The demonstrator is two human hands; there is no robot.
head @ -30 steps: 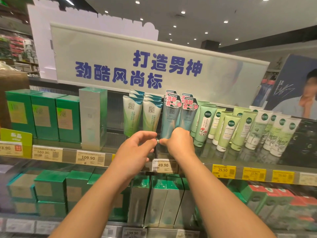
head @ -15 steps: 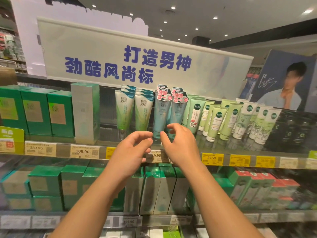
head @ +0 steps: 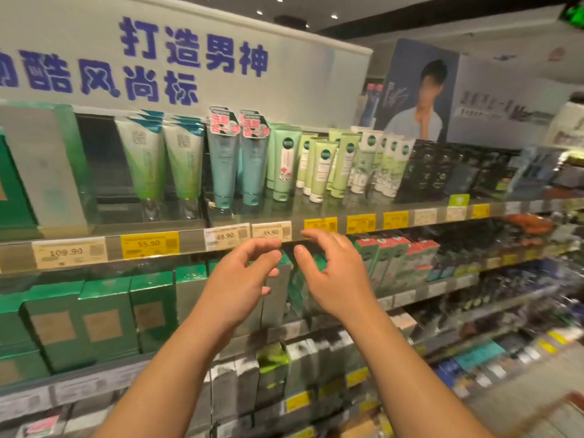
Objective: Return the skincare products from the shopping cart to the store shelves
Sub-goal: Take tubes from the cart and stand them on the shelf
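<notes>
- Head view, left hand [head: 243, 279]: fingers loosely curled, empty, at 6 o'clock of the price rail [head: 221, 237].
- Right hand [head: 331, 276]: likewise relaxed and empty, just beside the left.
- Blue tubes [head: 238, 165]: upright on the shelf [head: 316, 208], at 12 o'clock of the hands, apart from them.
- Cart: not in view.
- Judgement: shelving looks done; draw the hands back low so they miss the tubes, then turn for the next product.
</notes>
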